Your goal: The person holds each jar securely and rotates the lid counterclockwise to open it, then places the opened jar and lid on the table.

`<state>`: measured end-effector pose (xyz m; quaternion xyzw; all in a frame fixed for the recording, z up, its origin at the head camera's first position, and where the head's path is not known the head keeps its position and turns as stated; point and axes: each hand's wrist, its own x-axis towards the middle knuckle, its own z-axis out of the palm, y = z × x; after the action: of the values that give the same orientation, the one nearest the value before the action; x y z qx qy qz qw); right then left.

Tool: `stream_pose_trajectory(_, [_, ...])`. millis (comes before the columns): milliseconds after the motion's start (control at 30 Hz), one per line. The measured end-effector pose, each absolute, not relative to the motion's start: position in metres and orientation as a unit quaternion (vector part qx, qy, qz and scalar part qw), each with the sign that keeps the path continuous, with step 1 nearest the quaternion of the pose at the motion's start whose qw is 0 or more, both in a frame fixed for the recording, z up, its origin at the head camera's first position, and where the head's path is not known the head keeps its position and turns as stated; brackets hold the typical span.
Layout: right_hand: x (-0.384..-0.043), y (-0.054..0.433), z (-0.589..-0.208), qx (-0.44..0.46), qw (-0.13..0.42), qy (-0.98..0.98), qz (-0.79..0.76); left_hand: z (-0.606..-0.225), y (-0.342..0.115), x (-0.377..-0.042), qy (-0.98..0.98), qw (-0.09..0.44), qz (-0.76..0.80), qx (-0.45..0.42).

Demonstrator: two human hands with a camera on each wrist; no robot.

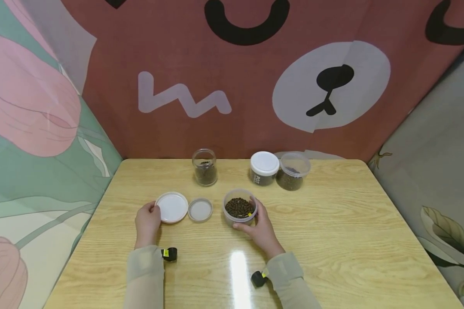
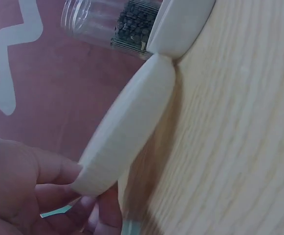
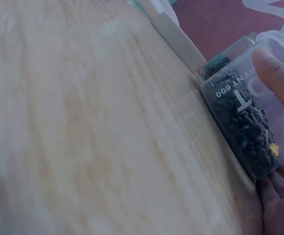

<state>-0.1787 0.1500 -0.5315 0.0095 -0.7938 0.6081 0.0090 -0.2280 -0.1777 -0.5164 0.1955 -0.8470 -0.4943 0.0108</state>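
Observation:
My left hand [image 1: 147, 220] pinches the near-left edge of a round white lid [image 1: 172, 207] between thumb and fingers. In the left wrist view the lid [image 2: 132, 122] shows edge-on, its held side raised over the table and its far end against a second lid [image 2: 185, 24]. That smaller, greyish lid [image 1: 200, 210] lies to its right. My right hand [image 1: 264, 229] grips a clear plastic tub [image 1: 232, 221] from its right side, thumb at the front. Brown pellets [image 3: 239, 127] fill its lower part, with a small yellow piece among them. The tub stands on the table.
Along the back of the wooden table [image 1: 344, 231] stand a glass jar [image 1: 205, 169] of dark grains, a white-lidded tub [image 1: 264, 167] and an uncovered clear tub [image 1: 292, 174] of brown contents. A printed cloth wall [image 1: 178, 133] rises behind them.

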Motion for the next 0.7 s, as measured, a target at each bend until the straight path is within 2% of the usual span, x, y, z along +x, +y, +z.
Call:
stream_pose_trajectory(133, [-0.171,0.147,-0.511,0.009,0.003,-0.796,0.605,-0.516,-0.178,-0.229,-0.857,0.003,-0.476,0.197])
stream_pose_trajectory(700, [-0.171,0.148,-0.511,0.017,-0.001,-0.796,0.605,-0.522,-0.178,-0.227,-0.878,0.03,-0.441,0.186])
